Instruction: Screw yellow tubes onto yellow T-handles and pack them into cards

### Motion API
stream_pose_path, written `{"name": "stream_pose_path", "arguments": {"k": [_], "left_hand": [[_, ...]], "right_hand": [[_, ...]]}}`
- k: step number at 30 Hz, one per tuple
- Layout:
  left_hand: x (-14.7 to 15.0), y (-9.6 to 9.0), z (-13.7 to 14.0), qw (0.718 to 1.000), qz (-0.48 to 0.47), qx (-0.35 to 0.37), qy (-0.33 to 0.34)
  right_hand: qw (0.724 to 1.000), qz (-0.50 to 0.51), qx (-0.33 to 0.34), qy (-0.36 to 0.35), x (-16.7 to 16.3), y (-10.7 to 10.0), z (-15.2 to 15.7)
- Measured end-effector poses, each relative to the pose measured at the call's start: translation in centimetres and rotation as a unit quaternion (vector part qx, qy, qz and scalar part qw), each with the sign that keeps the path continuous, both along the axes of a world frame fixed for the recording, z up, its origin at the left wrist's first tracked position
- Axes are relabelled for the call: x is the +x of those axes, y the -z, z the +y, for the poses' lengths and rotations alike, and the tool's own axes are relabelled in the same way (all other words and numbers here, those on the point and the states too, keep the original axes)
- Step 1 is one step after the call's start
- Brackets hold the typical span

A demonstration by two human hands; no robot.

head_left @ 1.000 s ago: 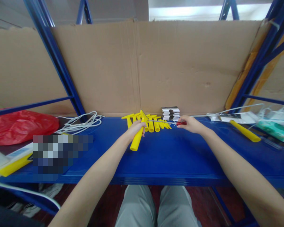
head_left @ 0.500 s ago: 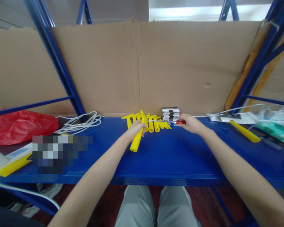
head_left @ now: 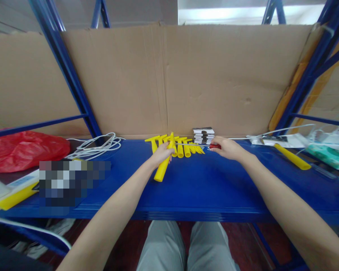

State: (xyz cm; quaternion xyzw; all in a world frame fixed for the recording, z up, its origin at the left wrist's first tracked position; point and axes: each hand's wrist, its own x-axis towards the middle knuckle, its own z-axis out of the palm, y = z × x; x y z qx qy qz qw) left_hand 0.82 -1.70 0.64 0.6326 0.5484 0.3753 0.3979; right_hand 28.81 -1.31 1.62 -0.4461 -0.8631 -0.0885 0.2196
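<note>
My left hand (head_left: 161,154) is closed around a yellow T-shaped scraper handle (head_left: 162,171), its hollow round end pointing toward me. In my right hand (head_left: 225,147) is a screwdriver with a red grip (head_left: 215,146); its long metal shaft reaches left to the head of the yellow handle. Whether the tip sits in a screw is too small to tell. Behind my left hand several more yellow T-shaped handles (head_left: 180,151) lie in a row. Small flat yellow pieces (head_left: 197,148) rest at the right of that row. Tiny shiny bits, perhaps screws, lie close to my right fingertips.
Small black-and-white packs (head_left: 203,136) are stacked behind my right hand. On the left are a coiled white cable (head_left: 101,147) and a red plastic bag (head_left: 28,150). Another yellow handle (head_left: 293,157) lies at the right. Upright cardboard (head_left: 214,75) backs the blue shelf (head_left: 203,188).
The yellow handle in my left hand has tilted slightly, its lower end shifting a little left. The red screwdriver grip has turned and moved slightly left in my right hand.
</note>
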Motion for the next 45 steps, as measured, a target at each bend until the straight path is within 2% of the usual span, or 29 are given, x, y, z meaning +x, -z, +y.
{"name": "stream_pose_path", "arguments": {"k": [17,22,28,45], "left_hand": [[-0.2,0.2,0.2,1.000,-0.029,0.000,-0.002],[-0.2,0.4,0.4,0.999,-0.036,-0.005,0.005],[-0.1,0.2,0.3,1.000,-0.028,-0.008,0.002],[0.2,-0.4,-0.4,1.000,-0.015,-0.003,-0.003]], "right_hand": [[0.998,0.018,-0.056,0.016,-0.5,-0.3,-0.7],[0.998,0.035,-0.038,0.038,-0.3,0.1,-0.3],[0.999,0.022,-0.010,0.023,-0.4,0.0,-0.3],[0.996,-0.012,-0.042,0.073,-0.8,-0.2,-1.2]]}}
